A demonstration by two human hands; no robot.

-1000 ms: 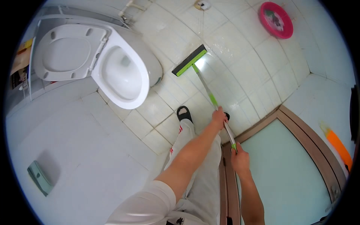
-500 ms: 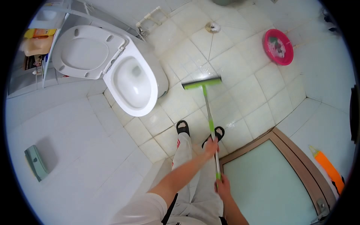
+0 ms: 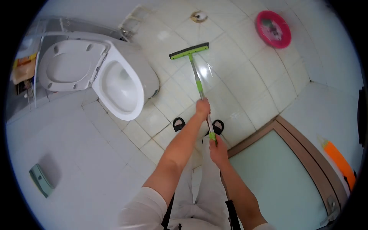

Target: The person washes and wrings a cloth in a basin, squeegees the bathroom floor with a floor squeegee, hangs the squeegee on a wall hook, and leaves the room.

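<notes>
A floor squeegee (image 3: pixel 190 51) with a green head and dark blade rests across the tiled floor (image 3: pixel 237 76), ahead of my feet. Its silver pole with green sections runs back toward my body. My left hand (image 3: pixel 203 108) is wrapped round the pole about midway. Lower down, my right hand (image 3: pixel 218 148) grips the green end of the pole. Wet, shiny tiles lie beside the head. A round floor drain (image 3: pixel 199 16) with something whitish on it is farther ahead.
On the left stands a white toilet (image 3: pixel 122 90) with its lid up, beside a shelf of bottles (image 3: pixel 25 71). A pink basin (image 3: pixel 273 29) holding wet cloth sits at the upper right. The door (image 3: pixel 276 176) with a brown frame is at the lower right.
Both hands have pushed the squeegee forward and slightly left, so its head is nearer the drain. My arms are stretched farther out. The view has shifted a little.
</notes>
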